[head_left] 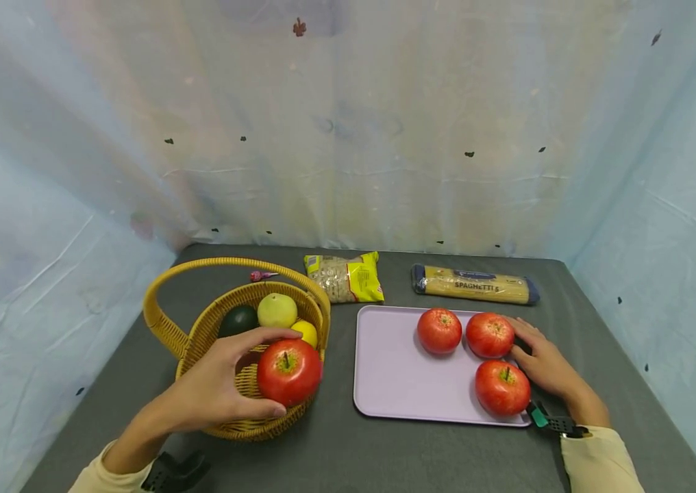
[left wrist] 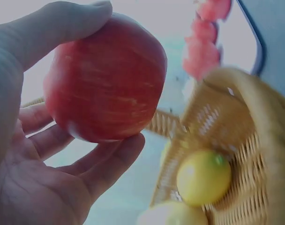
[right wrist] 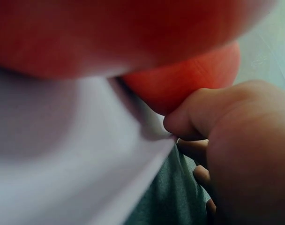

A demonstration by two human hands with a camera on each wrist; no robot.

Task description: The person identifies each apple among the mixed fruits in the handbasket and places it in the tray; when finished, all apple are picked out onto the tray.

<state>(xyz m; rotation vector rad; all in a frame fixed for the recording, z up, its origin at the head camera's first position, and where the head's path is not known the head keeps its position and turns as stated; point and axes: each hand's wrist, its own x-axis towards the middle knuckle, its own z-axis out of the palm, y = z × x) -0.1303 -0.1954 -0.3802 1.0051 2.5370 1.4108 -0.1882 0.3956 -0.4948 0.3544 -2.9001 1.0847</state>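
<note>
My left hand (head_left: 218, 383) holds a red apple (head_left: 289, 373) between thumb and fingers, above the front of a wicker basket (head_left: 262, 430) with a tall handle. Inside the basket lie a dark green avocado-like fruit (head_left: 238, 320), a pale green round fruit (head_left: 277, 310) and a yellow fruit (left wrist: 204, 177). At the right edge of a lilac tray (head_left: 409, 383), my right hand (head_left: 548, 366) grips the rim, thumb over it and fingers outside. Its thumb is beside a red apple (head_left: 490, 335). Two more apples, one farther left (head_left: 439, 331) and one in front (head_left: 502, 388), rest on the tray.
Behind the basket lies a yellow and clear food bag (head_left: 344, 277), with a small pink-topped object (head_left: 262, 275) to its left. A spaghetti pack (head_left: 474, 284) lies behind the tray. Light patterned curtains (head_left: 336, 137) surround the grey table (head_left: 385, 459).
</note>
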